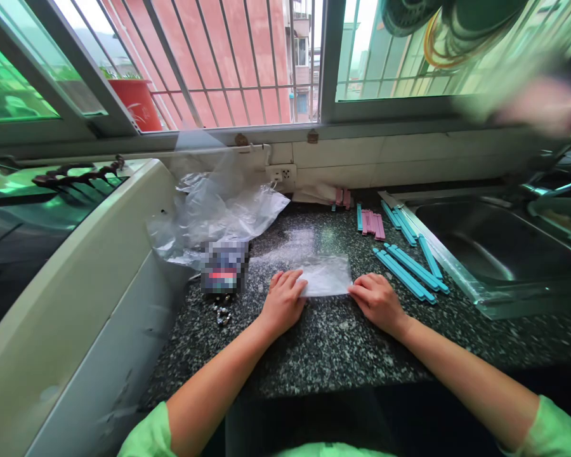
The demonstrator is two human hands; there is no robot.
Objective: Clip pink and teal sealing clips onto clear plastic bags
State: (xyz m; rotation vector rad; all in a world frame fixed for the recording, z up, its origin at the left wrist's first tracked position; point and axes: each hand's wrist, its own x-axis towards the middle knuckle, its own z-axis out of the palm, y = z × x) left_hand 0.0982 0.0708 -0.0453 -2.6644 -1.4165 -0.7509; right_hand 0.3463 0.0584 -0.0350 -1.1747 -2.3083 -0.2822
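Since the head view has the small clear rectangular plastic bag (327, 277) spread on the speckled black stone counter (323, 343), even tension should help: right hand (378, 301) pinches near right corner; left hand (284, 301) touches left edge, pinch or press unclear. Best pull gently, keep it square.

One flat bag (327, 277); one sink (490, 244); several blue strips (404, 275).

A barred window (330, 76) (pink wall (228, 63) outside) lights a speckled dark counter (309, 346).
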